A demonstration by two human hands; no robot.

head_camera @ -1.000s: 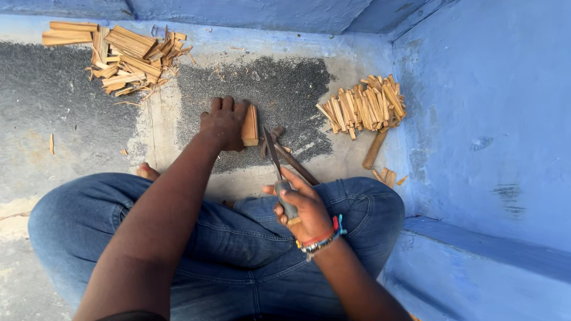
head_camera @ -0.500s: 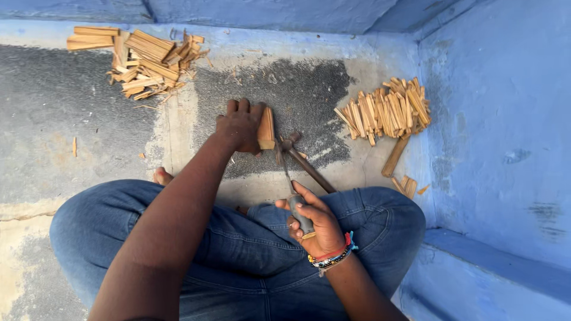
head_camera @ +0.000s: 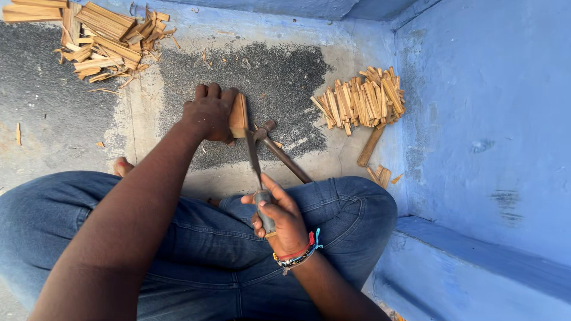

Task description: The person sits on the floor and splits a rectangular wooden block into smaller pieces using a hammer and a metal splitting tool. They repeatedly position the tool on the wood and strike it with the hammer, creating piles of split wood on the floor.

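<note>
I sit cross-legged in blue jeans on a concrete floor. My left hand (head_camera: 209,113) grips a small wooden block (head_camera: 239,116), holding it upright on the floor. My right hand (head_camera: 279,217) is closed around the handle of a long knife (head_camera: 254,157), whose blade points forward with its tip at the near side of the block. Coloured bracelets ring my right wrist. A hammer (head_camera: 282,156) with a wooden handle lies on the floor just right of the blade.
A heap of split wooden sticks (head_camera: 363,100) lies by the blue wall (head_camera: 493,119) at the right, with a loose stick (head_camera: 370,146) below it. A second heap of wood pieces (head_camera: 101,35) is at the far left. A blue ledge (head_camera: 476,261) runs along the right.
The view has shifted a little. My right hand has brought the knife forward so that the blade tip now meets the block; my left hand stays on the block.
</note>
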